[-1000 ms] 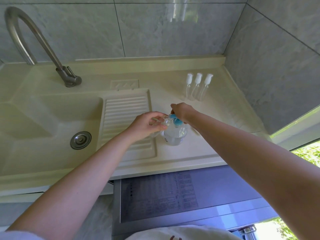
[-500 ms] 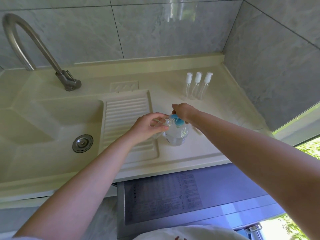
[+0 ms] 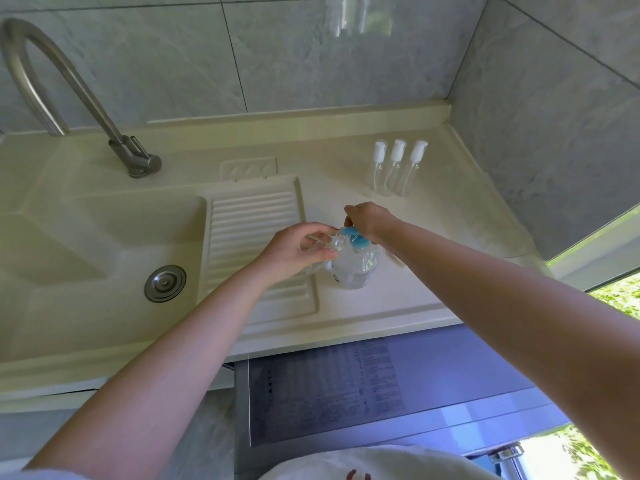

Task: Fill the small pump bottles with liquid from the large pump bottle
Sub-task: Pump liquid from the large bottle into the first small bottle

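We hold a small clear bottle (image 3: 320,242) in our left hand (image 3: 294,251), fingers curled around it, its mouth at the spout of the large pump bottle (image 3: 355,268). Our right hand (image 3: 369,221) sits on the blue pump head (image 3: 355,237), fingers bent over it. Beyond the right hand, three capped small pump bottles (image 3: 398,168) stand together on the counter (image 3: 433,220).

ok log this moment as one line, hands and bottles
step: filling | left hand: holds small bottle at spout | right hand: on blue pump head of large bottle | three capped bottles: standing behind
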Demonstrator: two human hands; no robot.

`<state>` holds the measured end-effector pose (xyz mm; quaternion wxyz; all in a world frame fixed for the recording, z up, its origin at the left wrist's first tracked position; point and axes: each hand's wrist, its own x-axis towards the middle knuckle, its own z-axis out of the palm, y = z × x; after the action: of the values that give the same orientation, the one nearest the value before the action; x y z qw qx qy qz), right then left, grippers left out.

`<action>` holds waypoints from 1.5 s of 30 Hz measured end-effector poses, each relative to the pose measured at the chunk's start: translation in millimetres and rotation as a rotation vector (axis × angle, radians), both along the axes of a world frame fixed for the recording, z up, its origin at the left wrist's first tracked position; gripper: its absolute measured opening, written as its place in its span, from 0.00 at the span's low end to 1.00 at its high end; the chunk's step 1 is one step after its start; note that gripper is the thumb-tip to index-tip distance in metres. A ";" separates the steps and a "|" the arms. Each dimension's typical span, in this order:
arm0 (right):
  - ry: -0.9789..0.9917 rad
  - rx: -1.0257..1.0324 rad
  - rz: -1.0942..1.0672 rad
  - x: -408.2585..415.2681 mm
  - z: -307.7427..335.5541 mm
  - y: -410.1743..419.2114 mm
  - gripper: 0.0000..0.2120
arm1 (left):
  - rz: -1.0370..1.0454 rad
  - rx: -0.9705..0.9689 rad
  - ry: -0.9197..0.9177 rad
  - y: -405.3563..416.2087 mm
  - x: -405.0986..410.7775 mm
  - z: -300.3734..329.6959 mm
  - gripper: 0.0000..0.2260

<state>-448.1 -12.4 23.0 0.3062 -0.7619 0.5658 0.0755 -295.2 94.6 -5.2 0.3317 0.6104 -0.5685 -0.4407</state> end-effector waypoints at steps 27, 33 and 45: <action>0.082 -0.080 0.081 2.4 -4.7 -3.2 0.10 | 0.012 -0.005 0.014 -1.7 0.5 -2.5 0.20; 0.053 -0.126 0.026 2.5 -8.6 -1.0 0.08 | 0.011 -0.007 -0.003 0.4 -0.8 -1.6 0.18; 0.029 -0.064 0.002 1.6 -1.3 0.0 0.11 | 0.025 -0.001 0.003 3.1 -3.6 3.4 0.17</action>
<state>-446.5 -12.4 21.6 0.2735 -0.7706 0.5715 0.0688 -298.8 97.7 -1.7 0.3385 0.6167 -0.5604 -0.4371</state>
